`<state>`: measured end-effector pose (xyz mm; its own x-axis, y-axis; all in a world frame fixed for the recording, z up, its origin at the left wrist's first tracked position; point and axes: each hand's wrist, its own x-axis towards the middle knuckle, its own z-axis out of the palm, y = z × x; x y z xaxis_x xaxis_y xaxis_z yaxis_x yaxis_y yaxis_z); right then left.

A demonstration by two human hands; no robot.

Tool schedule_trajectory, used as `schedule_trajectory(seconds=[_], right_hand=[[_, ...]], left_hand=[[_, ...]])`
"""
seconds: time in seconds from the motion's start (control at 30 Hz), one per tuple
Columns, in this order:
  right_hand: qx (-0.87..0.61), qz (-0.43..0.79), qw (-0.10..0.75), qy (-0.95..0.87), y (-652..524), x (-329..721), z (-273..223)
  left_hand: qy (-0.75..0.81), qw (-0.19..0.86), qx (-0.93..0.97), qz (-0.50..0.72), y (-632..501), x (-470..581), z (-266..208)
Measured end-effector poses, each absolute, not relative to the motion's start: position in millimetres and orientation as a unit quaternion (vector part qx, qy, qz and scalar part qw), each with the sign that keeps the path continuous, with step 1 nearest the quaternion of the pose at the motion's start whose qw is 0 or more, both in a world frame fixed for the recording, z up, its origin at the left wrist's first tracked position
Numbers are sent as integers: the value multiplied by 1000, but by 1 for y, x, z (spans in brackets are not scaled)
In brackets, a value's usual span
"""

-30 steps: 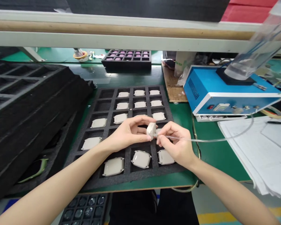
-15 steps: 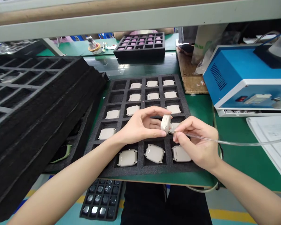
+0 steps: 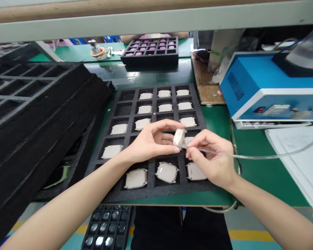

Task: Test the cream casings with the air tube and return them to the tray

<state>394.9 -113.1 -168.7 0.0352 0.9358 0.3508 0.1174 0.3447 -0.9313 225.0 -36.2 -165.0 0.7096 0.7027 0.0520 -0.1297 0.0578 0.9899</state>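
Green bench point(image 3: 219, 121), left hand point(image 3: 148, 144) pinching white casing point(image 3: 178, 138); right hand point(image 3: 212, 156) gripping clear tube point(image 3: 250, 156)

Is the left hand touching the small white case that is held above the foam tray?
Touching. The head view shows the left hand pinching the small white case between thumb and fingers.

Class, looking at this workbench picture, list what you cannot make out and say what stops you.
Head view only:
- Where the clear tube meets the white part: covered by right hand fingertips.
- Blue machine display: too small to read.
- Paper stack: cut off by the right edge.
- White part's far face: behind left hand.
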Motion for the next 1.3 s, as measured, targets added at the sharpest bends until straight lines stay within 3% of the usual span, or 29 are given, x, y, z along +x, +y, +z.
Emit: schedule_trajectory(seconds=[0.47, 0.8, 1.07, 1.3], right_hand=[[-449, 407, 563, -561, -109, 391, -171], [-366, 353, 605, -613, -114, 393, -172], [-347, 315, 622, -628, -114, 397, -178], [-314, 380, 587, -642, -114, 400, -174]], left_hand=[[273, 656, 635, 302, -32, 226, -164], [364, 726, 519, 267, -27, 230, -156], [350, 492, 779, 173, 11, 328, -131], [276, 281, 917, -53, 33, 389, -138]])
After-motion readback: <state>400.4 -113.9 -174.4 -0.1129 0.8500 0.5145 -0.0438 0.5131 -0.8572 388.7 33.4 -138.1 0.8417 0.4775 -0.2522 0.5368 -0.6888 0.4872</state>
